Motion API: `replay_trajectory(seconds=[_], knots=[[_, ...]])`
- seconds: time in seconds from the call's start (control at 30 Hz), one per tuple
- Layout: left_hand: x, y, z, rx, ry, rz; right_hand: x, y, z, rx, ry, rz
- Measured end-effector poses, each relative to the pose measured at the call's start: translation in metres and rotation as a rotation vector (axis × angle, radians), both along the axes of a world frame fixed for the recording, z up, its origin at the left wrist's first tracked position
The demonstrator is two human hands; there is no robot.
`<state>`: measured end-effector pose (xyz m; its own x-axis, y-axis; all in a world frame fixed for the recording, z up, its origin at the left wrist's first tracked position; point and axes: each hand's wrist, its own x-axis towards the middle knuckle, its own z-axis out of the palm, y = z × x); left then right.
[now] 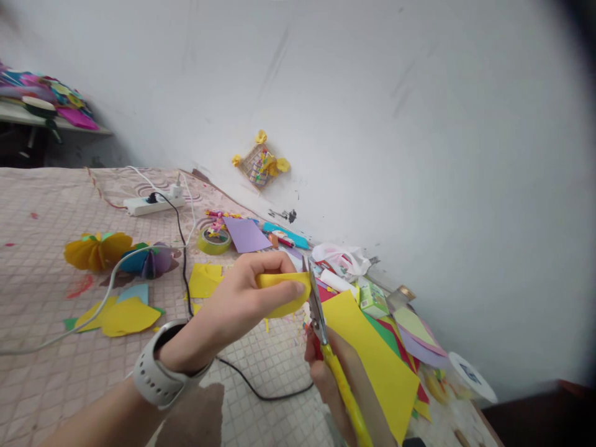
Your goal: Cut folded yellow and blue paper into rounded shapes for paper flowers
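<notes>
My left hand (254, 292), with a white watch on its wrist, pinches a folded piece of yellow paper (285, 298) between thumb and fingers. In my right hand (333, 366) is a pair of scissors (318, 310) with yellow handles, its blades pointing up and slightly apart. The blades stand at the right edge of the yellow paper; whether they touch it I cannot tell. Beyond my left wrist lie yellow paper cutouts (128, 316) and a square yellow sheet (203, 280).
Black and white cables run from a power strip (156, 203) across the cloth-covered table (37, 223). Folded paper balls (99, 251) sit at left. A tape roll (214, 241), a purple sheet (246, 234), a large yellow sheet (372, 366) and a small box (373, 300) lie along the wall.
</notes>
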<state>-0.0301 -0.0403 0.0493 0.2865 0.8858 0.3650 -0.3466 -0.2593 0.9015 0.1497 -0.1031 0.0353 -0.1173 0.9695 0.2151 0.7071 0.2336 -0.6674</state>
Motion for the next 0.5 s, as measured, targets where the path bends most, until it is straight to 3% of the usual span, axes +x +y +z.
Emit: replay_trajectory(seconds=[0.17, 0.5], knots=[[-0.005, 0.004, -0.001, -0.023, 0.012, -0.051, 0.001, 0.004, -0.005, -0.094, 0.058, 0.030], [-0.011, 0.004, 0.004, -0.100, 0.010, -0.115, 0.004, 0.004, -0.005, -0.011, 0.000, 0.070]])
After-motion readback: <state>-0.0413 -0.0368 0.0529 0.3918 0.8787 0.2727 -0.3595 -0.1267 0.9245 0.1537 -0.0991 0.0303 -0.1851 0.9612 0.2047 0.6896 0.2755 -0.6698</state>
